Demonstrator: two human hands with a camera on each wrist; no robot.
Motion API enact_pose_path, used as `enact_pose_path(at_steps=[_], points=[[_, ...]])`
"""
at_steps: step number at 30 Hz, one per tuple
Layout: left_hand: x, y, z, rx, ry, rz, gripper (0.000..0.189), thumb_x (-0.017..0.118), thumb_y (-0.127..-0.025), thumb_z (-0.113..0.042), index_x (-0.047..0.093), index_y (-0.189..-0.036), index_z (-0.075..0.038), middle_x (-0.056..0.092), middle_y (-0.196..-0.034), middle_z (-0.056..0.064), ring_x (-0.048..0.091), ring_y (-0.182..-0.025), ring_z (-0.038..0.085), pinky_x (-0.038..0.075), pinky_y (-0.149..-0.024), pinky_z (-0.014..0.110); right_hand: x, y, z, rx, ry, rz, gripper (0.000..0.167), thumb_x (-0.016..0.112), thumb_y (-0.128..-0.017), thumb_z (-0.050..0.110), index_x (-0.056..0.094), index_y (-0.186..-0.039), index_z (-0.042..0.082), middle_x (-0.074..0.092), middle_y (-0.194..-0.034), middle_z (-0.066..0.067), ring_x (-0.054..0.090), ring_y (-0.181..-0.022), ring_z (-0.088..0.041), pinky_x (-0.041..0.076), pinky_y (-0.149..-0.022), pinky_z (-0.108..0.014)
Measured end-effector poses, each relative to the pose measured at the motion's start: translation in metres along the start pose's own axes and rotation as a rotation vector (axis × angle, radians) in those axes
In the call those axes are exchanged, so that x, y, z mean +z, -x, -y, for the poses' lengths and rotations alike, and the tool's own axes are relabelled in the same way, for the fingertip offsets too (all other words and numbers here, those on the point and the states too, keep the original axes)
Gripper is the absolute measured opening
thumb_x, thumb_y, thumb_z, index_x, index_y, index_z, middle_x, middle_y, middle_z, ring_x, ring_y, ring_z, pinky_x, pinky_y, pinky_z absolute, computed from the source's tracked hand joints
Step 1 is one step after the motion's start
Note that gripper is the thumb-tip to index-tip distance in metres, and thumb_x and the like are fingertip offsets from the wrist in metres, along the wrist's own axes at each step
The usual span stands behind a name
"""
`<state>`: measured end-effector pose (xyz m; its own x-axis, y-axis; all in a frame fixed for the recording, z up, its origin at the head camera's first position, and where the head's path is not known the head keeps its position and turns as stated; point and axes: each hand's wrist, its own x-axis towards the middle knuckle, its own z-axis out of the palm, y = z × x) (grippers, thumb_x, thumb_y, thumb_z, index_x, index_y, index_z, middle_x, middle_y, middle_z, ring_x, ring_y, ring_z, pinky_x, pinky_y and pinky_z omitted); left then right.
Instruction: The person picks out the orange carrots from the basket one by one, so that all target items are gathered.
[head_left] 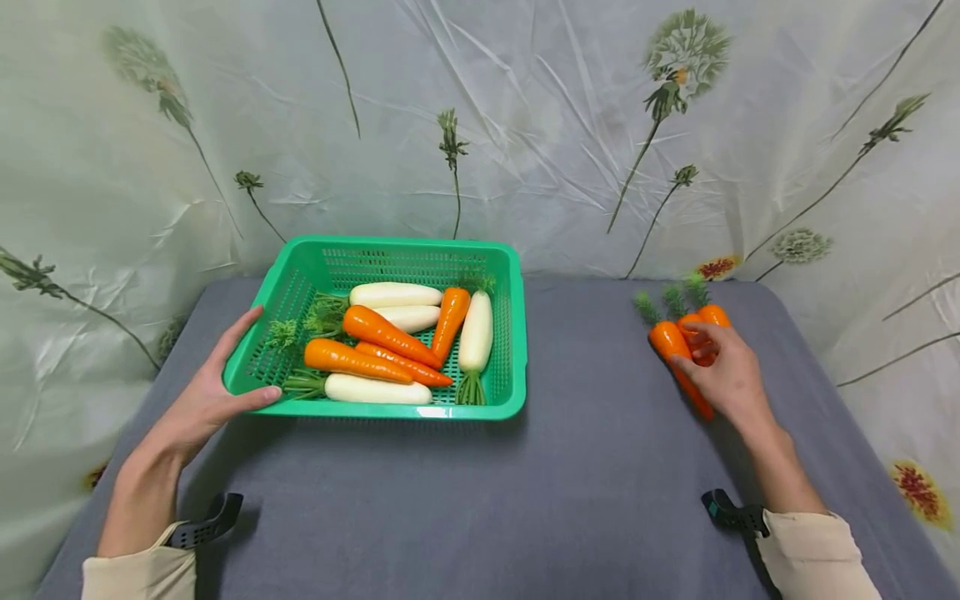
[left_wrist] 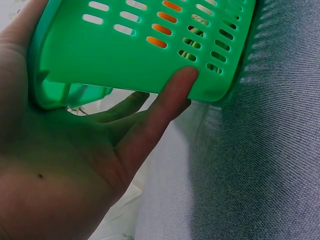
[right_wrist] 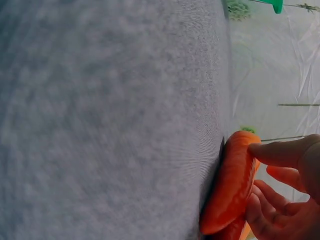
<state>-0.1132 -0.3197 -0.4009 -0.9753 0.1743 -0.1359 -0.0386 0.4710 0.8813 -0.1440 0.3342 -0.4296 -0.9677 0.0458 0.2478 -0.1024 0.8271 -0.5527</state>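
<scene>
Green plastic basket (head_left: 390,411), carrots (head_left: 358,360) and white radishes (head_left: 378,389) inside: is gripped at left end by left hand (head_left: 206,396). Three loose carrots (head_left: 667,340), on grey cloth (head_left: 465,500): are touched by right hand (head_left: 727,371); pinch not discernible.

head: bright, mostly sharp | soft shadows on cloth (head_left: 480,500) at the near side of left hand (head_left: 202,396) and right hand (head_left: 726,372) | sheen on curtain (head_left: 510,75) beyond both | left wrist: dimmer, hand shaded, green-tinted | right wrist: cloth away from hand blurred
</scene>
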Motion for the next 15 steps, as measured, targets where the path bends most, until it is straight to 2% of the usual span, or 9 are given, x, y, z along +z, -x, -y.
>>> enact_pose_path(at_steps=[2, 6, 10, 15], points=[[-0.0005, 0.0000, -0.0002, -0.004, -0.010, -0.005, 0.103, 0.071, -0.097, -0.014, 0.002, -0.165, -0.050, 0.000, -0.176, -0.001, 0.037, -0.125, -0.004, 0.039, -0.086, 0.013, -0.0008, -0.0017, 0.0003, 0.007, -0.003, -0.007, 0.049, 0.082, -0.087, 0.004, 0.065, -0.132, -0.003, 0.064, -0.114, -0.027, 0.063, -0.090, -0.036, 0.037, -0.070, -0.008], [0.0002, -0.0012, 0.0001, 0.000, 0.004, -0.005, 0.104, 0.071, -0.096, -0.013, 0.003, -0.165, -0.050, 0.007, -0.175, 0.005, 0.040, -0.124, -0.004, 0.040, -0.087, 0.012, -0.0030, -0.0020, 0.0006, 0.042, -0.027, -0.005, 0.048, 0.082, -0.088, 0.005, 0.065, -0.131, -0.005, 0.065, -0.114, -0.027, 0.062, -0.089, -0.031, 0.038, -0.070, -0.006], [0.0016, -0.0020, 0.0005, 0.009, 0.012, -0.006, 0.105, 0.072, -0.095, -0.012, 0.004, -0.165, -0.049, 0.011, -0.173, 0.009, 0.041, -0.123, -0.004, 0.040, -0.088, 0.011, -0.0053, -0.0014, 0.0011, 0.077, -0.034, -0.001, 0.047, 0.081, -0.089, 0.006, 0.065, -0.131, -0.005, 0.066, -0.111, -0.025, 0.059, -0.086, -0.016, 0.038, -0.070, -0.006], [0.0011, -0.0007, 0.0004, 0.011, 0.017, -0.010, 0.105, 0.072, -0.095, -0.012, 0.004, -0.165, -0.049, 0.008, -0.174, 0.006, 0.040, -0.124, -0.003, 0.039, -0.088, 0.011, -0.0051, -0.0031, 0.0051, 0.088, -0.052, -0.008, 0.046, 0.080, -0.092, 0.012, 0.065, -0.133, -0.003, 0.065, -0.113, -0.024, 0.051, -0.086, 0.004, 0.039, -0.072, -0.007]])
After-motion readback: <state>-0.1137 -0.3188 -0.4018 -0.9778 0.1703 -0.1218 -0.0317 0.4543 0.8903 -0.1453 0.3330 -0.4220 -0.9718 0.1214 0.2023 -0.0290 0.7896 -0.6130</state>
